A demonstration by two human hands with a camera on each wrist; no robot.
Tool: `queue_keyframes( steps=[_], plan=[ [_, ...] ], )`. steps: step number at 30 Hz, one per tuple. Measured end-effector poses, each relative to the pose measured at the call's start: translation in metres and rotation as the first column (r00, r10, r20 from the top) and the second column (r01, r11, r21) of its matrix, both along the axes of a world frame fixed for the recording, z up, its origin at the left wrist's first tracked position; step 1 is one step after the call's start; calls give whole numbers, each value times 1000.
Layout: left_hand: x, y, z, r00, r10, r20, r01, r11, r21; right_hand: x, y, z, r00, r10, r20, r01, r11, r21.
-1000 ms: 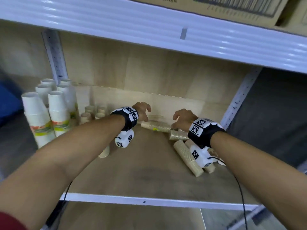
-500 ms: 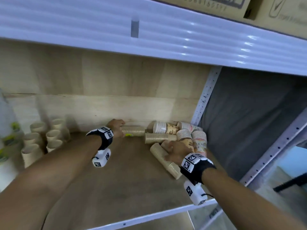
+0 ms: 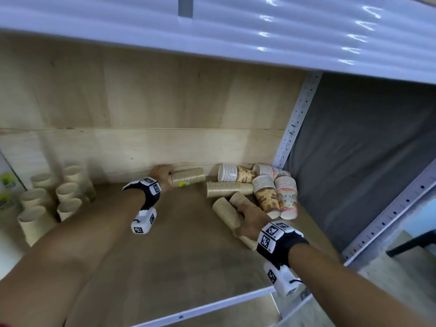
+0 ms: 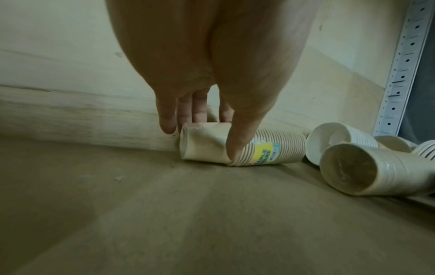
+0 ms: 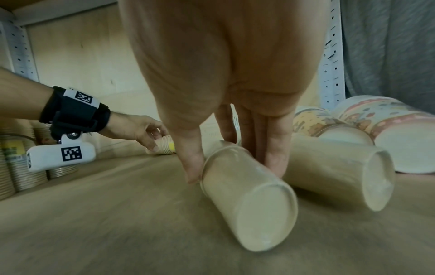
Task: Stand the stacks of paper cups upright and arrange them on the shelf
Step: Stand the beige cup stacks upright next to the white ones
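Kraft cup stack (image 3: 187, 177) with a yellow label, lying at centre frame against the shelf (image 3: 179, 251) back, is gripped by the left hand (image 3: 161, 173). Another lying kraft stack (image 3: 227, 212), right of centre, is pinched by the right hand (image 3: 251, 223).

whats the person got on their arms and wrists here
Both forearms are bare. Each wrist wears a black strap topped with white square tags printed with black codes, and a white camera block bearing another code hangs beneath it. A thin black cable leaves the right wrist's block. A red sleeve edge shows lower left.
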State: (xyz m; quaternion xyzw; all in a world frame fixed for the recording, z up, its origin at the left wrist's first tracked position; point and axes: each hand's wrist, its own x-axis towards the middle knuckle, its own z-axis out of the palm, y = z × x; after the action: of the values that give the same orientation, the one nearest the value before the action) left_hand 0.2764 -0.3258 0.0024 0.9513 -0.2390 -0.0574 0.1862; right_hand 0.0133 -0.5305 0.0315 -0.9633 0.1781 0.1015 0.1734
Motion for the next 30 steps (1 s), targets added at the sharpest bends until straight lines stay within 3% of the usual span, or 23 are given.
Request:
queue_keyframes(
  steps=[4, 16, 30],
  plan=[
    [-14, 2, 8, 999, 12, -42, -12, 1000, 3, -2, 2, -6, 997, -2, -72, 2, 1000, 3],
    [-38, 13, 40, 995, -25, -99, 30, 998, 53, -9, 5, 9, 999, -35, 22, 35, 999, 10],
    [-89, 34, 112, 999, -15, 36, 14, 999, 33, 19, 39, 78, 991, 43, 128, -31, 995, -94]
  ],
)
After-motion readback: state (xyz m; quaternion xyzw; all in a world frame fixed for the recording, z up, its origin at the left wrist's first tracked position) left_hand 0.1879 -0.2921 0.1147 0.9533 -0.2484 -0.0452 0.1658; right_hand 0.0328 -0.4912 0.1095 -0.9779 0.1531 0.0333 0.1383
